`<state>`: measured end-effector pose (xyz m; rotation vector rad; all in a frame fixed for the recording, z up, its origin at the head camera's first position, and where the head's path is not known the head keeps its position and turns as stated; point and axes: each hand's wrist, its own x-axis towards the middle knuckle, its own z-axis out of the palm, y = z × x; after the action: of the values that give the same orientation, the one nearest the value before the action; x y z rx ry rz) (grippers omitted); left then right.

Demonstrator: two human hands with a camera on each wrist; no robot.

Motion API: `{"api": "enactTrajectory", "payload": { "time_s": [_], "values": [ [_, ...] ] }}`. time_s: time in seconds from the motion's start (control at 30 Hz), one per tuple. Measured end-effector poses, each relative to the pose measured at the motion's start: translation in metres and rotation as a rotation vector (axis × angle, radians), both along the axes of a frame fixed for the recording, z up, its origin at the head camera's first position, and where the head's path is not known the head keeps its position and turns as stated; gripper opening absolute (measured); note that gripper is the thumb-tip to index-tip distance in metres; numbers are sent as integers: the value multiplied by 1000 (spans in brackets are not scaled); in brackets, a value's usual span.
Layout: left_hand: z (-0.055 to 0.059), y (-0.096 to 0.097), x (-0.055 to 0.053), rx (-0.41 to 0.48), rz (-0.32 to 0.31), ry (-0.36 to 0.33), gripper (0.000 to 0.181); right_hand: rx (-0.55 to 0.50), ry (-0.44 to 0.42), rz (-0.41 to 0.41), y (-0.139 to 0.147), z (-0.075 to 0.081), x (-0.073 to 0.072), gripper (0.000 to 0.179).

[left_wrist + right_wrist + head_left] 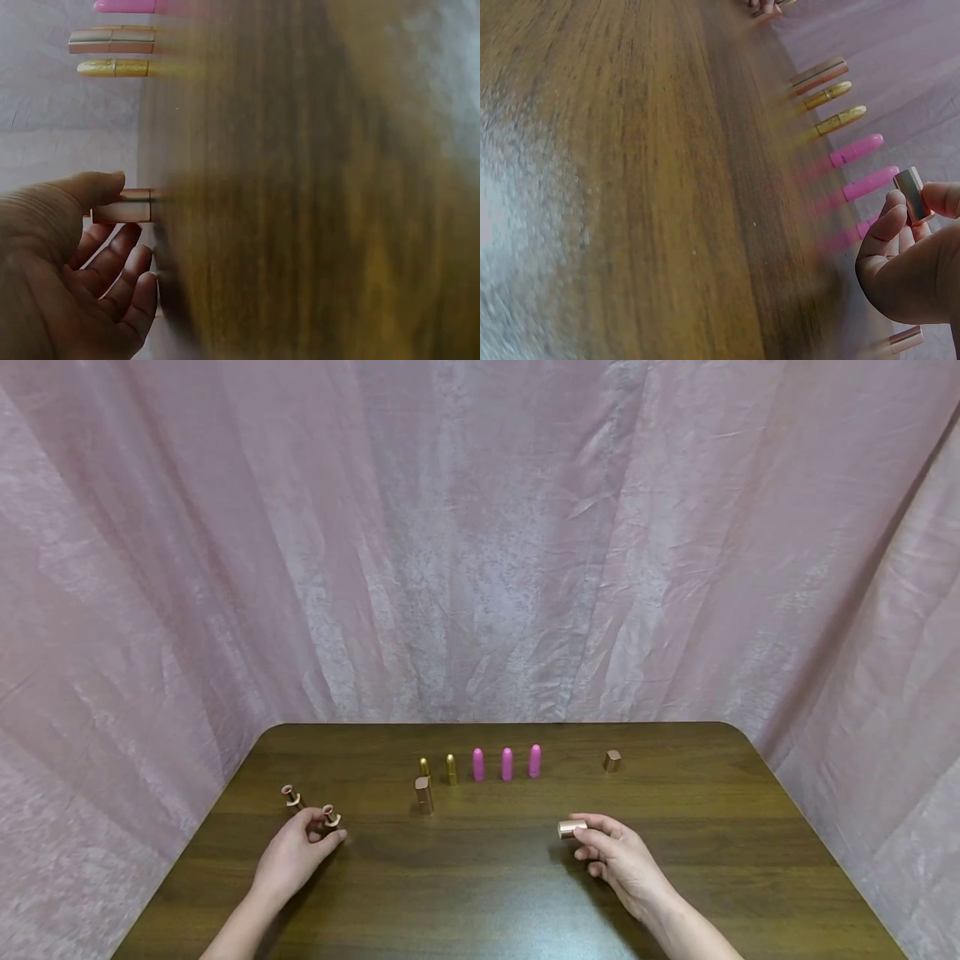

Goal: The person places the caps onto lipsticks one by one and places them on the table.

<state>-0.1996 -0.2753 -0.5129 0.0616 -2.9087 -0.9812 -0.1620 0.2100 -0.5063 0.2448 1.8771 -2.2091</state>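
Observation:
My left hand [291, 855] is at the left of the table, thumb and fingers around an uncapped rose-gold lipstick [330, 815] that stands upright. Just behind it, farther left, is a second uncapped lipstick [291, 796]. In the left wrist view the thumb lies along one side of the held lipstick's tube [124, 208]. My right hand [621, 860] pinches a rose-gold lipstick cap [570, 829] between thumb and fingers, tilted on its side above the table. The right wrist view shows this cap [912, 193] in the fingertips.
A closed rose-gold lipstick [423, 796] stands left of centre. Behind it are two gold tubes [452, 769], then several pink tubes [507, 764] in a row. Another rose-gold cap [612, 761] stands at back right. A pink curtain [495, 543] hangs behind the wooden table [465, 893].

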Motion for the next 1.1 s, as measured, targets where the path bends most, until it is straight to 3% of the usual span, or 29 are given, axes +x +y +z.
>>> {"api": "enactTrajectory", "payload": {
  "time_s": [0.33,0.57,0.83,1.1],
  "values": [
    [2,-2,2,-13,9,7,36,1,1,8,-1,0,0,50],
    [18,13,12,-9,-20,24,23,9,6,-3,0,-1,0,49],
    [35,45,23,-39,-115,58,18,13,2,6,0,-1,1,51],
    [42,76,32,-128,-248,136,22,10,-2,10,-2,0,1,52]
  ]
}}
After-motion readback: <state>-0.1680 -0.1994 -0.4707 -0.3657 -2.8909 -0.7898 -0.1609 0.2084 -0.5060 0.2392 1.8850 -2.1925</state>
